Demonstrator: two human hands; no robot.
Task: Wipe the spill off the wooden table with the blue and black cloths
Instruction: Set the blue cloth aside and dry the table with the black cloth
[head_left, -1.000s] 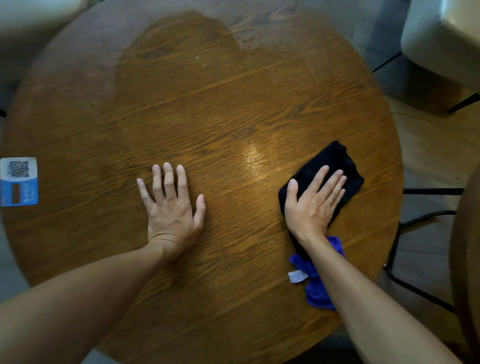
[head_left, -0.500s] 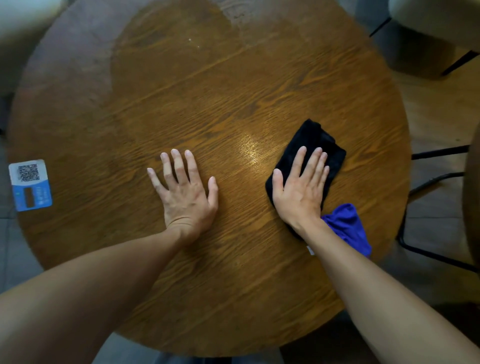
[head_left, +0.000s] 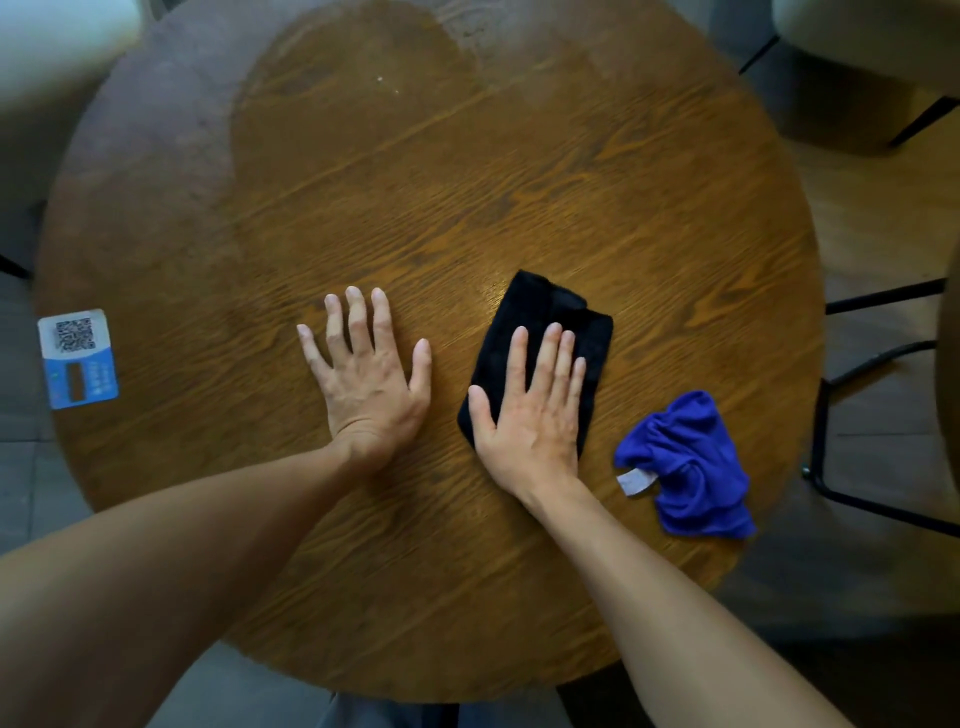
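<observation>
A round wooden table (head_left: 649, 171) fills the view. My right hand (head_left: 530, 410) lies flat, fingers extended, pressing on a folded black cloth (head_left: 545, 317) near the table's middle right. A crumpled blue cloth (head_left: 691, 462) with a white label lies loose to the right of that hand, near the table's right edge, untouched. My left hand (head_left: 366, 374) rests palm down on bare wood, fingers spread, just left of the black cloth. A shiny damp sheen (head_left: 498, 291) shows on the wood just beyond the black cloth's far left corner.
A blue and white QR-code sticker (head_left: 78, 358) sits at the table's left edge. Pale chairs stand at the top left (head_left: 57, 47) and top right (head_left: 872, 41). A black metal chair frame (head_left: 878, 358) is right of the table.
My right hand has slid the black cloth leftward, toward my left hand, away from the blue cloth, which now lies fully uncovered on the right. My left hand has stayed flat on the table.
</observation>
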